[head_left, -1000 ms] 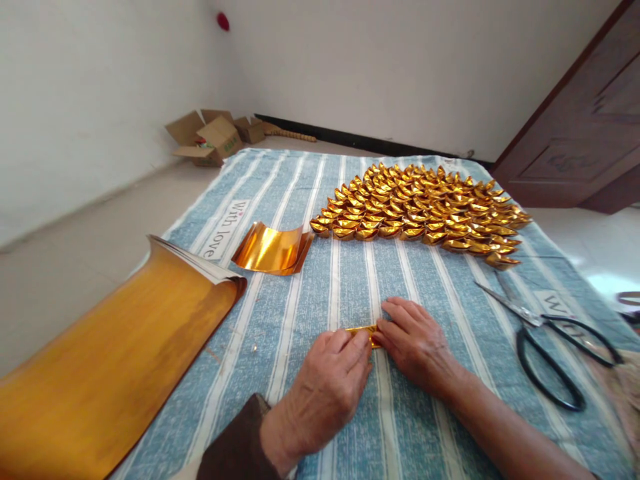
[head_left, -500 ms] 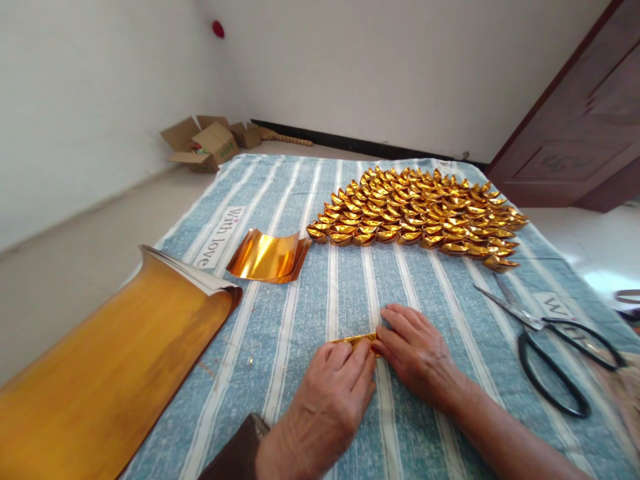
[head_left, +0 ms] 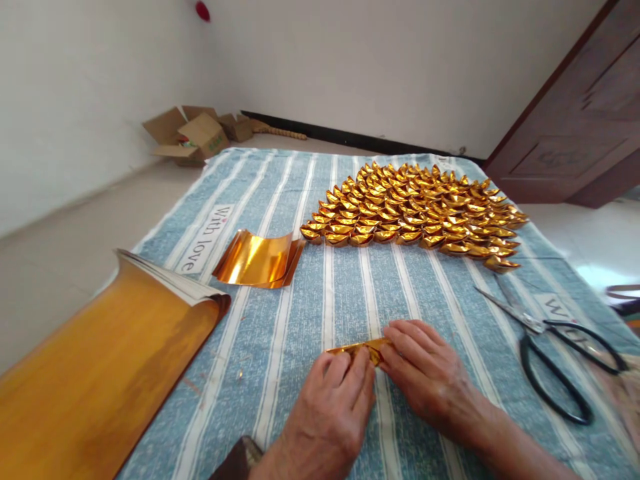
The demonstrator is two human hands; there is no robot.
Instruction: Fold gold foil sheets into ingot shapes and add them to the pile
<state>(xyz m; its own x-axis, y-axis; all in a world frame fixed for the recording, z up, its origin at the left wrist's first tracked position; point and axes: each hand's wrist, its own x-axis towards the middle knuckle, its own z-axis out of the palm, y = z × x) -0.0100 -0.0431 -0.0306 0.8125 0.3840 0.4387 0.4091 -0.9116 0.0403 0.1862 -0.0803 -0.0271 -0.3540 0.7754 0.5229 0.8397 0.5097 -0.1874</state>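
Observation:
A narrow folded strip of gold foil paper lies on the striped cloth between my hands. My left hand is closed on its left part, fingers bent and pressing down on it. At the strip's right end, my right hand grips the foil with thumb and forefinger, its other fingers bunched together. My fingers cover much of the strip's near side. Beyond my hands sit many folded gold foil ingots in tight rows. A few curled sheets of gold foil paper lie to their left.
Large black-handled scissors lie partly spread at the right. A thick stack of big gold sheets covers the left side of the table. Blue striped cloth covers the tabletop. Cardboard boxes stand on the floor beyond.
The view has shifted slightly. My right fingers have moved a little along the strip's right end, and more of the folded foil shows between my hands. Both hands stay on it.

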